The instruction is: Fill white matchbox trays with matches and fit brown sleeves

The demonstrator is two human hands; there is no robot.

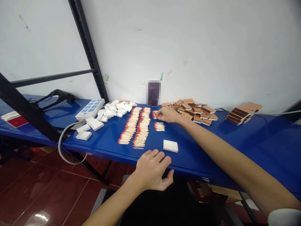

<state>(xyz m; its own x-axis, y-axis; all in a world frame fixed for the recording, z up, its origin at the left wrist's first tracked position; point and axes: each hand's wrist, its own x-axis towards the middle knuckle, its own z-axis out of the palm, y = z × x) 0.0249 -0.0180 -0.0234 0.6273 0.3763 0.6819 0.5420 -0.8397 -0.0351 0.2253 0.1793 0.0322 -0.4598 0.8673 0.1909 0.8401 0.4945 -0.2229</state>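
My right hand reaches to the back of the blue table, its thumb and fingertips pinched at a small group of red-tipped matches. How many matches lie between the fingertips is hidden. A second small group of matches lies just in front of it. To the left, two long rows of matches run toward me. My left hand rests at the table's front edge, fingers loosely bent and thumb apart, with nothing visible in it. Just beyond it lies a single white matchbox tray.
White matchbox trays are heaped at the left beside a power strip. Brown matchbox sleeves pile up behind my right arm, with stacked sleeves farther right. A phone-like dark object leans on the wall. A black frame post stands left.
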